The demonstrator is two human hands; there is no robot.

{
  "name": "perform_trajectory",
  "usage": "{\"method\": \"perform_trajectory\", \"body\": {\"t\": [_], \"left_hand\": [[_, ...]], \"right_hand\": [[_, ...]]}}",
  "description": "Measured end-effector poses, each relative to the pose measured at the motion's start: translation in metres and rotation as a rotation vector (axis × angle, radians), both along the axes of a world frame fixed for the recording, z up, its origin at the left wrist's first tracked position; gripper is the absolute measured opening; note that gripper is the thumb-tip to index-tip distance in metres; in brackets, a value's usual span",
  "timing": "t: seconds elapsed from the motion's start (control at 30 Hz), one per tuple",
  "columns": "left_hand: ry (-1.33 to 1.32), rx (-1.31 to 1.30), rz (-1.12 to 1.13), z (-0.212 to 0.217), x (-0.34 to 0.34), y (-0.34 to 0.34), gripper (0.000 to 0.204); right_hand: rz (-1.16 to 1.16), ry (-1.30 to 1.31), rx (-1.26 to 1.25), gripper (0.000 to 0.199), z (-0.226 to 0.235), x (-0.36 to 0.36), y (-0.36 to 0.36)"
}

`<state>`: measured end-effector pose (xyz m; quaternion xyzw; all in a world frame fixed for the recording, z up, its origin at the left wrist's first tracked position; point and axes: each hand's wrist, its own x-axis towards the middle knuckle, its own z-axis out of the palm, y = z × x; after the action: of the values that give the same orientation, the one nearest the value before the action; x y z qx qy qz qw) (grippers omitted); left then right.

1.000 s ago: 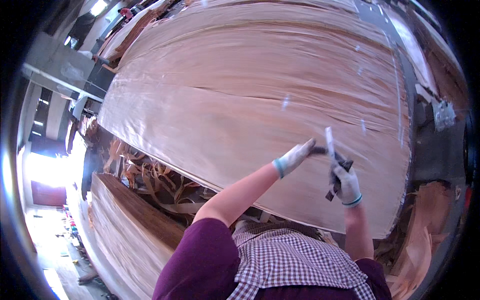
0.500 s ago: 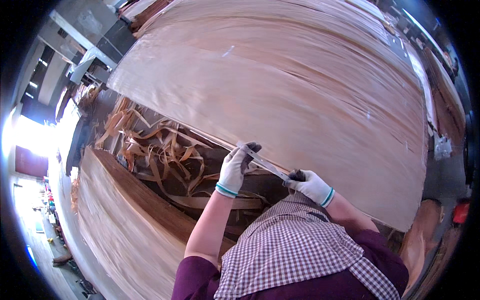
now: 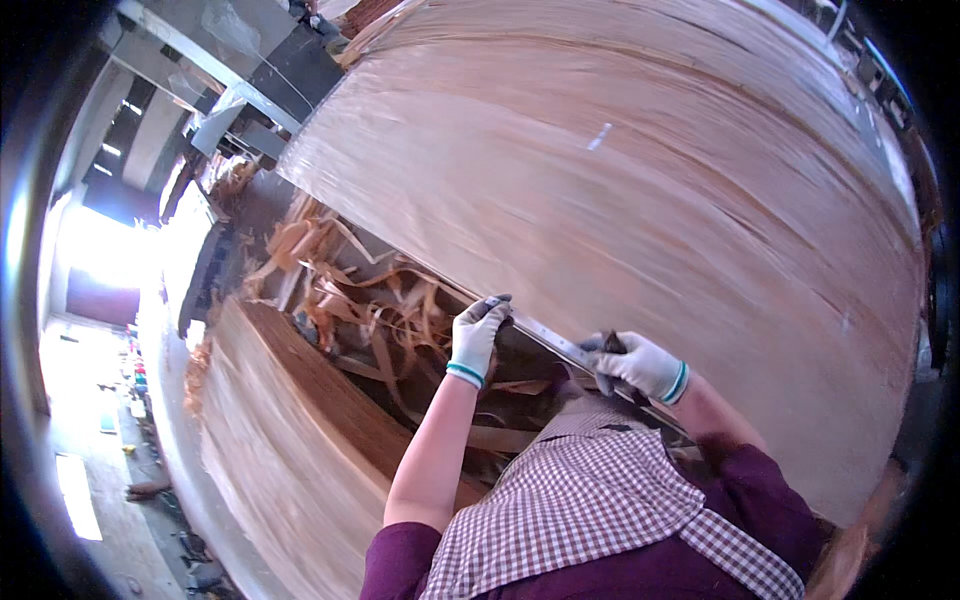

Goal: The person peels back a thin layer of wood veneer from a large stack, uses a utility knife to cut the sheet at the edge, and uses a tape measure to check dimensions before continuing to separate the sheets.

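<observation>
We pinch a long metal strip (image 3: 545,338) at the veneer sheet's (image 3: 640,190) near edge — left hand (image 3: 477,335) gripping one end, right hand (image 3: 640,365) closed on the other.

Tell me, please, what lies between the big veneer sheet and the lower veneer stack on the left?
In the head view, a dark gap lies between the veneer sheet and the lower stack, filled with loose curled veneer scraps.

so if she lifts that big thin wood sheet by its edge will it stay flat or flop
The wood sheet looks very thin and wide, so it would probably sag and ripple. The curled strips in the gap suggest it splits easily. Both gloved hands, left hand and right hand, work at its edge.
</observation>
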<state>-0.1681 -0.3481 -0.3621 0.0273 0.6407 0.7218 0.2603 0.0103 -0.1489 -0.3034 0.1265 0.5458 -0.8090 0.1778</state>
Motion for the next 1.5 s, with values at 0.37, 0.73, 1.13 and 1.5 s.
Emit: {"method": "perform_trajectory", "body": {"t": [0.37,0.73,1.13,1.5], "left_hand": [[0.333,-0.283,-0.205,-0.036,-0.211,-0.023,0.029],[1.239,-1.049,-0.75,-0.066,-0.535,0.089,0.06],[1.385,-0.711,-0.779,-0.101,-0.656,0.129,0.045],[1.228,-1.065,-0.725,-0.05,-0.673,0.187,0.053]], "right_hand": [[-0.247,0.02,-0.161,0.036,0.035,-0.209,0.02],[-0.59,0.007,-0.009,0.02,0.015,-0.482,0.037],[-0.913,-0.063,-0.339,0.008,-0.105,-0.686,0.012],[-0.962,-0.11,-0.577,0.003,-0.118,-0.688,-0.024]]}}
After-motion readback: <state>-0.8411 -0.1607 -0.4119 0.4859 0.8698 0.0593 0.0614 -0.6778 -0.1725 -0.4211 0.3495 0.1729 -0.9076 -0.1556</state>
